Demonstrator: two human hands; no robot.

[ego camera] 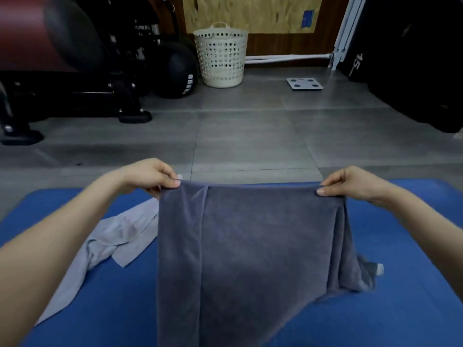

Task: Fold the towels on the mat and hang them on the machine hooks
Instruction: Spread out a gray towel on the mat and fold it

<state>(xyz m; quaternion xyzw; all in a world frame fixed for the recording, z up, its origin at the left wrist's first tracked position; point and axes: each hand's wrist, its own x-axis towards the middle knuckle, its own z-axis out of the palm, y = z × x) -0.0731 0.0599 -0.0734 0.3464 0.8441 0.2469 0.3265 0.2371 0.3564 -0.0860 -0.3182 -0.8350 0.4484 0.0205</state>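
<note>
White letters run sideways on the black ball (176,68), too blurred to read surely, perhaps "ound". A white "15", turned on its side, stands on the dark pad (390,66) at right. The blue sticker (308,18) on the plywood board (250,13) is illegible

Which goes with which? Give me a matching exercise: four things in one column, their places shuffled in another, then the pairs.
1. dark towel
2. pale towel
3. basket
4. scale

A. flat on the grey floor, alone
B. crumpled on the blue mat
C. held up by the left hand and the right hand
D. beside the black ball

Pairs: 1-C, 2-B, 3-D, 4-A.
</note>
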